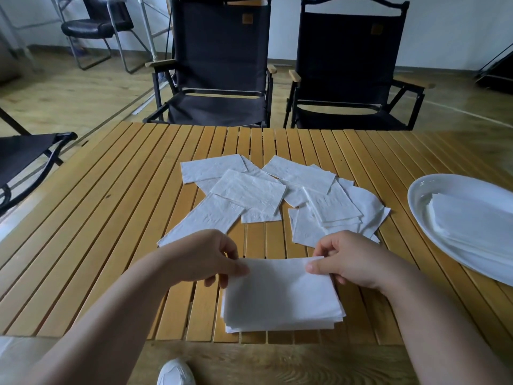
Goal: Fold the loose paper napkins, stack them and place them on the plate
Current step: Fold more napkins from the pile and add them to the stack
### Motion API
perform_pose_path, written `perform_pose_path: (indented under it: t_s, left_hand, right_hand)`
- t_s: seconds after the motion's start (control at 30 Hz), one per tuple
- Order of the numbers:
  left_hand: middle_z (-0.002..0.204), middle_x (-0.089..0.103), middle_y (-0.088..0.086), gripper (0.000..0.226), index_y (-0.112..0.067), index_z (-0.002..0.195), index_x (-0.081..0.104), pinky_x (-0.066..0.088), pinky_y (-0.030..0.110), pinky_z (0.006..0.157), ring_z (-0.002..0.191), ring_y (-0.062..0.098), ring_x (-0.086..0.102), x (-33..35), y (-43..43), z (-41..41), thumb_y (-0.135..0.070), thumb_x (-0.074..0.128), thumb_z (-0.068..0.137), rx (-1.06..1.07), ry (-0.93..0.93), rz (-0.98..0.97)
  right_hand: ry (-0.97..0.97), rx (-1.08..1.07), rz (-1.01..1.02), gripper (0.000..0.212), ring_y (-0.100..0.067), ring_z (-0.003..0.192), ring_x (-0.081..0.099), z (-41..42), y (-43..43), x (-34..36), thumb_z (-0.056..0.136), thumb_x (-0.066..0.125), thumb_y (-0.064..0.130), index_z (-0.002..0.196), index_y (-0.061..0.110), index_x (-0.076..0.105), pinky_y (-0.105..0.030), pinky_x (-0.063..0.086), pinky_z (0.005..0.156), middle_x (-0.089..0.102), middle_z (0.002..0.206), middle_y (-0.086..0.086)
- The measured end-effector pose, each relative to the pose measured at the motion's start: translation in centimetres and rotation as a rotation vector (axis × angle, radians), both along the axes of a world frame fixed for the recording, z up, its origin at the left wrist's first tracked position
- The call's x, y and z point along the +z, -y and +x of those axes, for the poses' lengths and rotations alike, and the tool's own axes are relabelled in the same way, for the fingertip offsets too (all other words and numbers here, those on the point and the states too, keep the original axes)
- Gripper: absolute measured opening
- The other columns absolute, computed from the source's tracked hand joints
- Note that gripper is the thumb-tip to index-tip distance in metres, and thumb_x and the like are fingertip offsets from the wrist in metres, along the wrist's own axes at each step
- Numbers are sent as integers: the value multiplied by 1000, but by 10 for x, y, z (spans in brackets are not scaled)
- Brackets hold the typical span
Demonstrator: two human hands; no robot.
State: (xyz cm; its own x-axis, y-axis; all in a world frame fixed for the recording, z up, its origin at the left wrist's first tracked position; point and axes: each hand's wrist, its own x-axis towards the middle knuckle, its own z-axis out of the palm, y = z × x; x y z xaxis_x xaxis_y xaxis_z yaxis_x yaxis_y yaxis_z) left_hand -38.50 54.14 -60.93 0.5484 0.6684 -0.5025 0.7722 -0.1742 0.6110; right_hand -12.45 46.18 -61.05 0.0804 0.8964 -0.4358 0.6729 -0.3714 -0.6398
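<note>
A white paper napkin (280, 284) lies on top of a stack of folded napkins (283, 322) near the table's front edge. My left hand (205, 257) pinches its far left corner. My right hand (349, 259) pinches its far right corner. Several loose white napkins (249, 190) lie scattered over the middle of the slatted wooden table (116, 207). A white oval plate (433, 187) sits at the right edge of the table with a stack of folded napkins (472, 218) on it.
Two black folding chairs (222, 65) stand behind the far side of the table. Another black chair (25, 159) is at the left. A black office chair (97, 26) stands at the back left. A white shoe (175, 372) shows below the table's front edge.
</note>
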Motion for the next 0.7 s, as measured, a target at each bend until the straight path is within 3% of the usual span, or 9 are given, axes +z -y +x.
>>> perform_pose_path:
  t_s: [0.17,0.33,0.47,0.57,0.7]
  left_hand:
    - [63,66,-5,26,-21,79,69,42,21,56,53,7,51,-5,-3,1,-45,69,88,-5,-56,50]
    - [63,64,-6,29,-23,73,67,43,21,57,55,7,52,-9,-7,1,-48,71,85,-6,-110,90]
    - [66,63,-7,32,-21,74,65,44,22,60,61,9,55,-7,-12,-3,-52,71,83,73,-92,137]
    - [84,66,-5,26,-23,85,65,48,24,64,74,10,60,-6,-20,-12,-48,71,84,246,-48,282]
    - [111,54,-5,36,-29,103,58,55,26,74,91,13,56,-16,-28,-27,-46,78,78,282,-192,418]
  right_hand:
    - [73,-7,-17,22,-13,58,54,-4,-1,1,80,81,35,78,19,66,-31,45,62,58,60,8]
    - [147,-16,-16,30,-13,66,51,-5,-1,2,77,82,41,79,19,61,-29,41,61,57,73,4]
    - [99,-72,70,34,-12,66,50,-4,-2,1,76,82,45,82,18,63,-27,39,61,55,70,6]
    - [46,-182,245,28,-12,70,54,-10,-9,-4,79,80,42,83,20,64,-27,42,61,61,77,2]
    - [59,-193,344,16,-5,74,55,-22,-20,-13,85,77,33,91,23,65,-20,40,60,64,86,4]
